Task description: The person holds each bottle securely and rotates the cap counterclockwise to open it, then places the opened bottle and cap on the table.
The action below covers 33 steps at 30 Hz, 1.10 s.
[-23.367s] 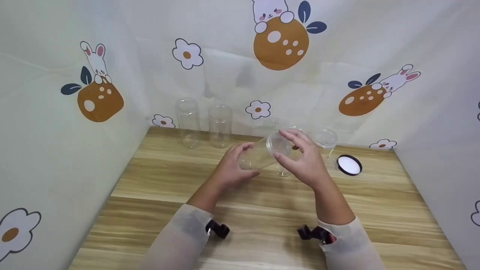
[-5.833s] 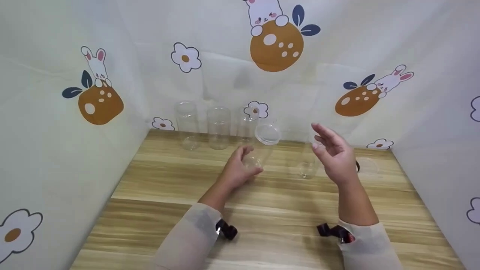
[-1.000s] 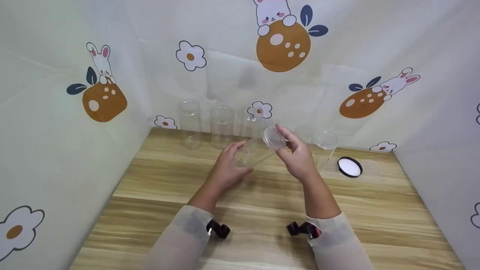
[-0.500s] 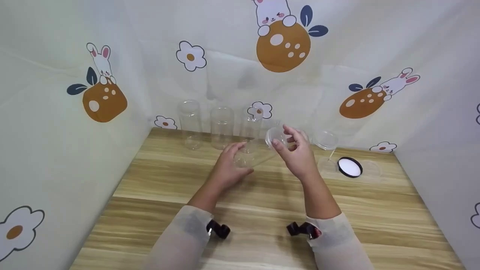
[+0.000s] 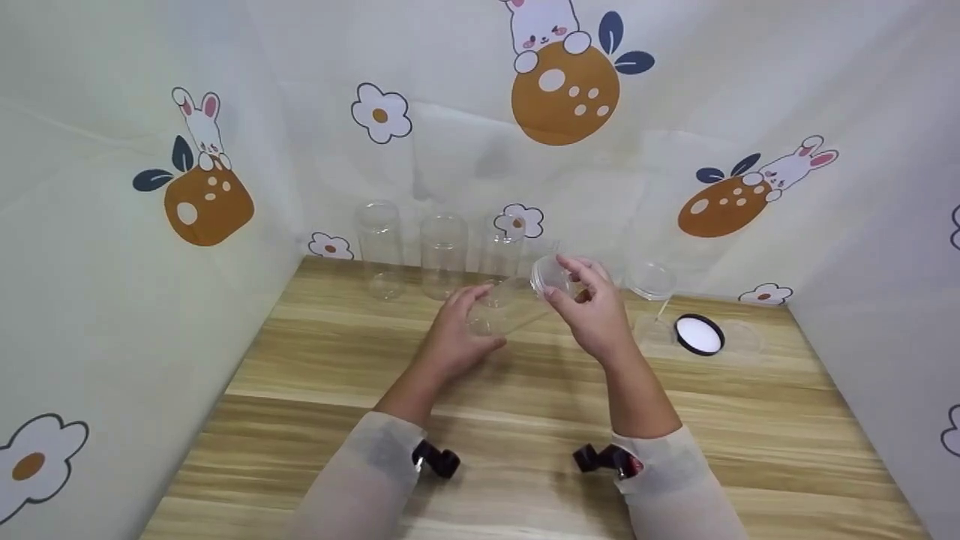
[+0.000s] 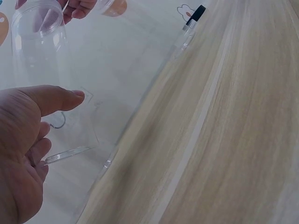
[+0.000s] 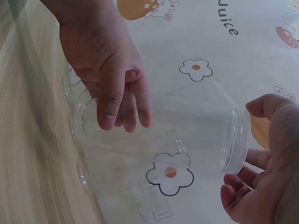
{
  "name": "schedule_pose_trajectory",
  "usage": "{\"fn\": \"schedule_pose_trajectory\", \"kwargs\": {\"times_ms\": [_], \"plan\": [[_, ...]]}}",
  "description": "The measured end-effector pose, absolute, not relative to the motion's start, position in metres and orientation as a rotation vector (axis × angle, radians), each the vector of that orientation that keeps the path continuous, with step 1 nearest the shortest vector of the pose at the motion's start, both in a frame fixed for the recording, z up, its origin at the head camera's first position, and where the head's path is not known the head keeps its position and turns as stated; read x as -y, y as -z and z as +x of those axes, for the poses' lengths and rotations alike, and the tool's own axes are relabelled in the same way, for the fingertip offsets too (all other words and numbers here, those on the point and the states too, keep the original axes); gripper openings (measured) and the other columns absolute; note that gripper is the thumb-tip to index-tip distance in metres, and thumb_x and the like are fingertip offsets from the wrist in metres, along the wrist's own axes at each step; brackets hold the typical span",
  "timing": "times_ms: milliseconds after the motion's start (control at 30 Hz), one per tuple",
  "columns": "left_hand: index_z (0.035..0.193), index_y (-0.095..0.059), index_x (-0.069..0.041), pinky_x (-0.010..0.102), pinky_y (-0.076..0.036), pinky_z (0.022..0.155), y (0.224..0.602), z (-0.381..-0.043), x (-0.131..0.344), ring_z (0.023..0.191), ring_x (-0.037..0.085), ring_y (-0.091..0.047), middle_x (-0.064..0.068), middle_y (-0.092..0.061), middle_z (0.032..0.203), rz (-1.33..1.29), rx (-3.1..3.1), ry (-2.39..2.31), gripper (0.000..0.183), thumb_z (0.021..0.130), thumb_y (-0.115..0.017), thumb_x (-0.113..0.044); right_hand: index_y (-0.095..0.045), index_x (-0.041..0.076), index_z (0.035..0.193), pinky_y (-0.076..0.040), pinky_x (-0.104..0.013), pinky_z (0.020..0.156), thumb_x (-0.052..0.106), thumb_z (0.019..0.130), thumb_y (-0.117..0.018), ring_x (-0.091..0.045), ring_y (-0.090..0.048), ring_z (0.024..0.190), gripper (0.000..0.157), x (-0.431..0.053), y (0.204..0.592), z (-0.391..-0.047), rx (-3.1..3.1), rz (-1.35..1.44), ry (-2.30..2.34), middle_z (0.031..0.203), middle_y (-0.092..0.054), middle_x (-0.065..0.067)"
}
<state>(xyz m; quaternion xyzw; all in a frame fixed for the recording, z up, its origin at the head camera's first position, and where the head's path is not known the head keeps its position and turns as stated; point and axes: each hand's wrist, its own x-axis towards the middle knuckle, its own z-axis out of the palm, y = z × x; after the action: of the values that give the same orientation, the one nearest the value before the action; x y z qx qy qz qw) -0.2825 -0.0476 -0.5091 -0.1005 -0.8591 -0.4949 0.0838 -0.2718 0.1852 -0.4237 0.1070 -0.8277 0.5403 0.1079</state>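
Observation:
A clear plastic jar (image 5: 517,306) is held tilted above the table, its top end toward the right. My left hand (image 5: 454,334) grips it around the base, thumb on the near side. At the upper end, my right hand (image 5: 596,315) pinches the clear ridged lid (image 7: 236,140) between thumb and fingers. In the right wrist view, the jar wall (image 7: 196,116) is see-through and no contents show. Behind the hands, similar clear jars stand upright: one at the left (image 5: 380,251), a second jar (image 5: 444,259) and a third jar (image 5: 501,247).
Right of the hands, a black-rimmed lid with a white face (image 5: 700,334) lies on the wooden table (image 5: 525,420). A clear jar (image 5: 651,281) stands behind it, and a faint clear disc (image 5: 744,337) lies beside it. Printed cloth walls (image 5: 450,150) enclose the back and sides.
The right hand's thumb and fingers have shifted around the lid over the last second; the left hand holds still. Several seconds ago the right hand was away from this jar, which stood more upright.

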Motion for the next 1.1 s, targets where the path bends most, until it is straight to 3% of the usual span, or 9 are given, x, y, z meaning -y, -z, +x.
{"fn": "schedule_pose_trajectory", "kwargs": {"times_ms": [200,433,533,667,733,900,1100], "plan": [[0.154,-0.056,-0.02,0.053,-0.038,0.128,0.5095,-0.284,0.0482,0.152,0.031,-0.048,0.004,-0.054,0.159,-0.31,2.567,1.481,0.092,0.073,-0.098,-0.021,-0.064,0.011,0.149,-0.044,-0.033,0.098,0.004,0.09,-0.067,-0.024,-0.053,0.131,0.059,-0.1847,0.4241,-0.2692,2.349,0.452,-1.661,0.159,-0.057,-0.007],[0.154,-0.056,-0.023,0.054,-0.038,0.128,0.5087,-0.2837,0.0475,0.152,0.031,-0.047,0.004,-0.053,0.161,-0.296,2.566,1.496,0.091,0.073,-0.097,-0.02,-0.062,0.012,0.151,-0.048,-0.031,0.097,-0.001,0.088,-0.062,-0.022,-0.055,0.127,0.064,-0.1843,0.4258,-0.2696,2.344,0.469,-1.657,0.162,-0.055,-0.005],[0.155,-0.055,-0.025,0.056,-0.038,0.128,0.5087,-0.2829,0.0476,0.152,0.031,-0.047,0.002,-0.052,0.162,-0.283,2.572,1.498,0.092,0.074,-0.098,-0.021,-0.06,0.013,0.153,-0.048,-0.037,0.104,0.006,0.093,-0.066,-0.024,-0.053,0.135,0.06,-0.1837,0.4267,-0.2696,2.346,0.467,-1.654,0.165,-0.051,-0.003],[0.155,-0.054,-0.028,0.058,-0.038,0.128,0.5096,-0.2822,0.0479,0.152,0.031,-0.047,0.002,-0.051,0.163,-0.275,2.579,1.497,0.093,0.073,-0.098,-0.022,-0.057,0.018,0.155,-0.047,-0.048,0.112,0.031,0.099,-0.073,-0.026,-0.05,0.143,0.059,-0.1833,0.4281,-0.27,2.394,0.39,-1.582,0.167,-0.048,0.0],[0.156,-0.054,-0.028,0.058,-0.037,0.128,0.5101,-0.2822,0.0479,0.153,0.032,-0.047,0.003,-0.05,0.163,-0.278,2.577,1.499,0.093,0.073,-0.098,-0.022,-0.056,0.017,0.156,-0.049,-0.051,0.111,0.04,0.1,-0.073,-0.03,-0.052,0.14,0.064,-0.1834,0.4283,-0.2704,2.42,0.328,-1.546,0.163,-0.05,-0.003],[0.155,-0.055,-0.028,0.056,-0.038,0.128,0.5099,-0.2827,0.0472,0.152,0.032,-0.047,0.003,-0.051,0.163,-0.277,2.585,1.491,0.092,0.073,-0.098,-0.023,-0.056,0.012,0.155,-0.05,-0.043,0.101,0.044,0.099,-0.072,-0.03,-0.053,0.127,0.067,-0.1841,0.4268,-0.2723,2.47,0.232,-1.498,0.144,-0.056,-0.013],[0.154,-0.056,-0.026,0.056,-0.039,0.127,0.5077,-0.2826,0.0475,0.151,0.032,-0.048,0.004,-0.052,0.161,-0.299,2.577,1.483,0.091,0.073,-0.097,-0.022,-0.064,0.013,0.148,-0.047,-0.037,0.095,0.049,0.094,-0.078,-0.025,-0.051,0.116,0.066,-0.1832,0.4261,-0.2734,2.502,0.21,-1.454,0.134,-0.055,-0.011]]}}
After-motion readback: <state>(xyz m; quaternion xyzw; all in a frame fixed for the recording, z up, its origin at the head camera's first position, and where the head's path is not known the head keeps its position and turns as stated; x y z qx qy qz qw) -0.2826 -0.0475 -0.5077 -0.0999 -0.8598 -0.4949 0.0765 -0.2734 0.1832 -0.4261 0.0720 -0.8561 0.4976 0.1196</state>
